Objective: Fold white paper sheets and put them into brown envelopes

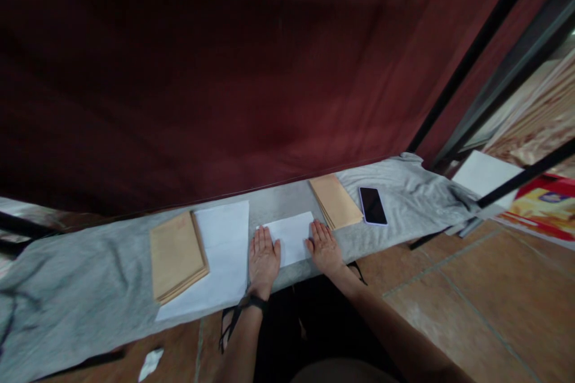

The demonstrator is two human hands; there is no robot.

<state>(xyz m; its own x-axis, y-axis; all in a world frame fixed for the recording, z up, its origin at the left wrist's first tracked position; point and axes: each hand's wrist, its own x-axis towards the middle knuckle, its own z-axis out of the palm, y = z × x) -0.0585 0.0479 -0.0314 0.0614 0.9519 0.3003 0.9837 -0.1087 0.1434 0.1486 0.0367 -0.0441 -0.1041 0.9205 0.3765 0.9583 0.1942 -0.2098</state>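
Okay, hands: two, both yours, bare, palms down; left hand [264, 258] and right hand [325, 248] lie flat and unfurled, gripping nothing, fingers forward, thumbs turned inward.
Arms: two, reaching forward from your body; black wristband [257, 303] on your left wrist.
White paper [290, 239]: one piece, smooth, roughly rectangular, flat on the bench between your hands, one at each side edge.
Brown envelopes: two stacks, matte paper, rectangular, several per stack, exact count unclear; right stack [336, 200] just beyond your right fingers, left stack [177, 256] farther out, overlapping the large sheet.
Large sheet [227, 251]: white, lightly creased, just left of your left hand; whether one layer or more, can't tell.
Phone [372, 206]: one, dark glossy screen, pale purple edge, right of the right stack.
Grey cloth [90, 287]: soft, wrinkled at both ends, covering the long narrow bench.
Curtain [269, 84]: dark red, hanging behind the bench.
Floor [467, 305]: brown square tiles; one crumpled white scrap [151, 364] at lower left.
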